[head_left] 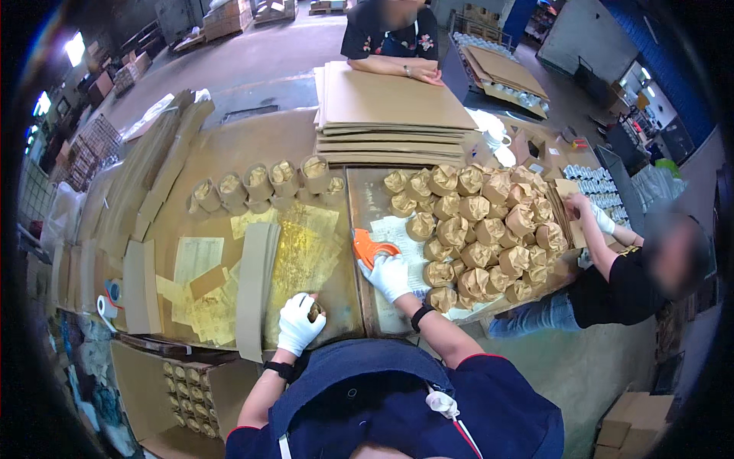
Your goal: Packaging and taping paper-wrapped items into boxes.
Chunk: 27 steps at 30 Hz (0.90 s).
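White-gloved right hand (388, 277) gripped orange curved plastic tool (368, 246) | left hand (301, 323) cupped small brown object (315, 310) | gentle squeeze prob helped

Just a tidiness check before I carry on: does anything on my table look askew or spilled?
The papers to your left lie askew, overlapping at different angles, with a brown card on top. No spill stands out.

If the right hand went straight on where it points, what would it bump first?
The right hand seems to hold the orange tool. Beyond that, probably the yellow sheets lying flat, though it might pass above them: height is hard to tell.
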Tool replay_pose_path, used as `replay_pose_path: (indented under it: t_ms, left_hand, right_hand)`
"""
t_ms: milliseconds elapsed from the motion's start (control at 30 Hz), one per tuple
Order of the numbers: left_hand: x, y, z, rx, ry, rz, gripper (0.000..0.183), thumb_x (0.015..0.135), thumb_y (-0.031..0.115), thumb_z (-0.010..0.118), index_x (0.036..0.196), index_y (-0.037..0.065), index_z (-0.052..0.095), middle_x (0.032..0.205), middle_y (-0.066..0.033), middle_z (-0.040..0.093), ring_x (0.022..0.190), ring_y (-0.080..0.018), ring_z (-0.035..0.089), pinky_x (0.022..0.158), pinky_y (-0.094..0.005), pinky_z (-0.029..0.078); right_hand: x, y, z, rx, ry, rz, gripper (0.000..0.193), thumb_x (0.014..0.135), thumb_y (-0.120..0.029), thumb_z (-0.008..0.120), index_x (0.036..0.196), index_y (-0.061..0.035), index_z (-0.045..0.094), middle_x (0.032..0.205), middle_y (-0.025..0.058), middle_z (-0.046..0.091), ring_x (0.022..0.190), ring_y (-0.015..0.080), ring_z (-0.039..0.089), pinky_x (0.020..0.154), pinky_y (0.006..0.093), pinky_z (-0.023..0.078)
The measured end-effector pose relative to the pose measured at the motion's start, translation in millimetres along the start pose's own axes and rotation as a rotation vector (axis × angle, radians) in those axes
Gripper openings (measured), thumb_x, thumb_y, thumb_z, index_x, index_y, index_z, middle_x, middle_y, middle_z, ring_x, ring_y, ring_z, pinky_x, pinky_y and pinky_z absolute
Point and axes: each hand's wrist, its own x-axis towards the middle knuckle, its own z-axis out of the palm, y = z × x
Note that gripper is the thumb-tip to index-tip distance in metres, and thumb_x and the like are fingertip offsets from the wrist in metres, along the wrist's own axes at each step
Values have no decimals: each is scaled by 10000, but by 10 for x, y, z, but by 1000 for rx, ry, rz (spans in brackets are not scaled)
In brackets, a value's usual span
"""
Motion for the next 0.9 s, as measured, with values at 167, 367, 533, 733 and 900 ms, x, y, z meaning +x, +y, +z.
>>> replay_pose_path:
  t_ms: [167, 367, 533, 733, 900]
  left_hand:
    - [5, -53, 47, -23, 37, 41, 379, 689, 225, 752, 1039, 89, 695, 957, -114, 659, 844, -328, 634, 737, -434, 541]
    - [-5, -50, 22, -21, 31, 47, 398, 690, 243, 764, 1049, 89, 691, 963, -116, 659, 840, -337, 637, 734, -443, 544]
    - [-9, -59, 25, -33, 44, 52, 409, 695, 257, 769, 1058, 88, 687, 981, -119, 656, 854, -337, 635, 734, -447, 543]
    - [-24, -67, 19, -21, 7, 39, 414, 693, 262, 774, 1058, 87, 686, 1003, -118, 654, 854, -338, 633, 733, -445, 541]
    - [-42, -48, 10, -27, 8, 22, 414, 697, 262, 770, 1064, 91, 685, 994, -117, 654, 856, -337, 632, 745, -446, 543]
  right_hand:
    - [-2, -4, 8, 23, -52, 0, 555, 865, -575, 633, 662, -58, 643, 609, 153, 624, 598, 345, 608, 564, 458, 496]
    - [10, -3, 43, -53, 60, -12, 576, 878, -592, 596, 625, -75, 629, 588, 161, 619, 580, 344, 607, 585, 456, 496]
    - [-27, -32, 24, -49, 43, -2, 559, 870, -580, 612, 632, -74, 631, 603, 171, 630, 596, 353, 609, 591, 463, 495]
    - [-9, -34, -38, -22, -33, 23, 553, 870, -576, 613, 645, -71, 632, 597, 168, 630, 585, 357, 611, 600, 458, 498]
    - [54, -32, -61, -10, -65, 22, 553, 884, -578, 593, 661, -75, 645, 605, 151, 637, 588, 337, 615, 601, 450, 490]
